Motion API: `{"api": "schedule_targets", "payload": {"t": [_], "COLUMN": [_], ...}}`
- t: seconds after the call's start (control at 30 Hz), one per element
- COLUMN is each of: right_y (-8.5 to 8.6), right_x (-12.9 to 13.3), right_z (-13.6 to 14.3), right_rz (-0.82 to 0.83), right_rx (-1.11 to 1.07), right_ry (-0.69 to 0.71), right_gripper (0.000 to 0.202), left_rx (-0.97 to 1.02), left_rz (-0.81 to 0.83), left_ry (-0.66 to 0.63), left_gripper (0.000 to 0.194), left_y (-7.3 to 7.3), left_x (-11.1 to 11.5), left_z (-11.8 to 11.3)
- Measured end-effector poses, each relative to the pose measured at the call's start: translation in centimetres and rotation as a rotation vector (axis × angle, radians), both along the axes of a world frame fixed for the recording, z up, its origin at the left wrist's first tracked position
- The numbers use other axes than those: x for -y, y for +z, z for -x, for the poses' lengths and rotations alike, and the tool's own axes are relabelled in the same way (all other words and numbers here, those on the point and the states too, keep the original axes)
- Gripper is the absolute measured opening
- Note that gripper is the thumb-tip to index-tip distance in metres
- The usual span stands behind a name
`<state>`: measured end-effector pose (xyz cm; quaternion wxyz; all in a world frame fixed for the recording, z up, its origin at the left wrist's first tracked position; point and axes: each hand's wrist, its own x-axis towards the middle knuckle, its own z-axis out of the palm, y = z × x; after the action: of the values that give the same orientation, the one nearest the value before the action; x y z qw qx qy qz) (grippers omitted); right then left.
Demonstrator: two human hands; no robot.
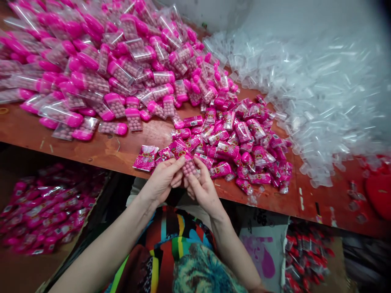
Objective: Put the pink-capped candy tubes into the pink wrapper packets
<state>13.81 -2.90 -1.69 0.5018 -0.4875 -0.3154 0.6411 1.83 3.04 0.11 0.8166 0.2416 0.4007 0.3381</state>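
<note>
One small container (189, 167), clear, smooth-walled and flattish, packed with round pale pink beads, a bright pink part at its upper end; it sits between both hands, just over the near edge of the table. Left hand (167, 176): bare, thumb and fingers closed on the container's left side. Right hand (202, 186): bare, fingers curled behind, thumb pressed on the lower front, likewise clamped on the container. One table (152, 132): reddish-brown surface, worn and scuffed, with pale marks. Directly beyond the hands, a heap of wrapped packets (227, 150): glossy, crinkled pink film with printed swirls and lettering, flat crimped ends on some. Far left, a large pile of capped containers (119, 73): transparent bodies, rounded glossy pink caps, pale pink beads inside, lying at all angles. Right, a broad mound of empty cases (308, 93): clear, colourless, hard-edged, with bright reflections. Far right, a red object (380, 191), rounded and blurred. Below the table, left, a box (87, 219) of shiny pink packets (45, 215); below, right, a pile of red-and-clear pieces (305, 256), too blurred to detail. Near the lap, multicoloured patterned cloth (201, 264).
</note>
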Motion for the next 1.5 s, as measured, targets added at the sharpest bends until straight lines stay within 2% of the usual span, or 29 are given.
{"api": "schedule_targets", "payload": {"t": [0.1,0.23,0.3,0.4,0.47,0.53,0.67,0.8,0.97,1.03,1.13,1.2,1.27,1.33,1.37,1.43,1.5], "right_y": [0.0,0.1,0.2,0.4,0.5,0.6,0.8,0.0,-1.4,-0.7,2.1,4.3,5.8,5.8,5.3,3.5,1.6], "right_x": [0.1,0.0,-0.1,-0.1,-0.1,-0.1,-0.5,-0.8,-0.6,-0.9,-2.4,-3.8,-5.0,-5.6,-5.7,-5.6,-5.4], "right_z": [0.0,0.5,0.5,0.3,0.2,0.3,0.1,-0.7,-0.6,-0.7,-2.4,-4.3,-5.8,-5.8,-5.1,-2.8,0.1], "right_rz": [0.031,-0.115,-0.160,-0.166,-0.162,-0.111,-0.008,0.011,0.039,0.052,0.032,-0.023,-0.096,-0.173,-0.205,-0.242,-0.275], "right_rx": [-0.095,0.185,0.325,0.389,0.339,0.193,-0.109,-0.183,-0.235,-0.212,-0.138,-0.067,0.027,0.210,0.329,0.591,0.851], "right_ry": [0.001,-0.144,-0.134,-0.044,-0.019,-0.019,-0.014,0.095,0.129,0.120,0.019,-0.105,-0.274,-0.434,-0.458,-0.339,-0.071], "right_gripper": [0.046,0.045,0.048,0.052,0.051,0.050,0.054,0.057,0.038,0.036,0.036,0.026,0.027,0.033,0.036,0.036,0.024], "left_rx": [0.032,0.047,0.029,0.022,0.043,0.050,0.013,-0.046,-0.073,-0.028,-0.002,-0.125,-0.341,-0.574,-0.676,-0.843,-0.977], "left_rz": [-0.017,-0.020,0.000,0.042,0.054,0.053,0.024,-0.019,-0.055,-0.054,-0.085,-0.162,-0.279,-0.433,-0.525,-0.722,-0.878], "left_ry": [-0.038,-0.041,-0.040,-0.031,-0.007,0.005,-0.055,-0.121,-0.229,-0.227,-0.207,-0.184,-0.103,0.012,0.061,0.088,0.026], "left_gripper": [0.031,0.029,0.032,0.035,0.035,0.035,0.040,0.039,0.035,0.035,0.032,0.032,0.030,0.027,0.026,0.026,0.029], "left_y": [-0.1,-0.1,0.0,0.0,0.0,-0.1,-0.1,-0.2,-0.5,-0.3,0.4,0.9,1.2,1.1,0.8,0.0,-0.9], "left_x": [0.0,0.3,0.5,0.4,0.2,0.2,0.6,0.9,0.7,0.8,1.3,1.6,1.8,1.8,1.8,1.9,2.1], "left_z": [-0.1,-0.3,-0.3,-0.2,-0.3,-0.4,-0.7,-0.1,0.6,0.5,0.7,1.4,2.5,3.6,4.1,4.6,4.6]}}
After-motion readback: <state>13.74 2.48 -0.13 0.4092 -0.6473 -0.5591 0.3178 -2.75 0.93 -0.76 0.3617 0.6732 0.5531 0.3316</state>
